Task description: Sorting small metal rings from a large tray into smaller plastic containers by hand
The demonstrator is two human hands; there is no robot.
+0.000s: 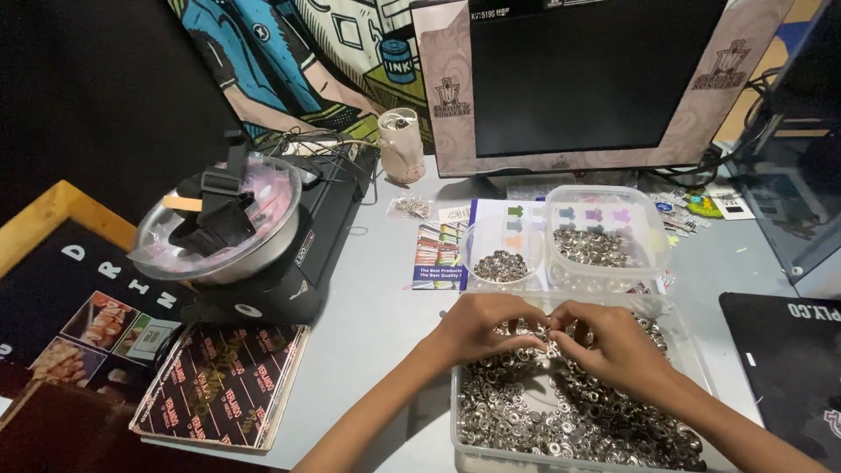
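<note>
Pinching small metal snaps (561,412), left hand (477,328), right hand (613,346), fingertips touching

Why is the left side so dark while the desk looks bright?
Head view: light falls on the grey desk and glints off the metal rings beneath both hands; the left wall and monitor screen stay dark; straight edges bow from wide-angle distortion.
</note>
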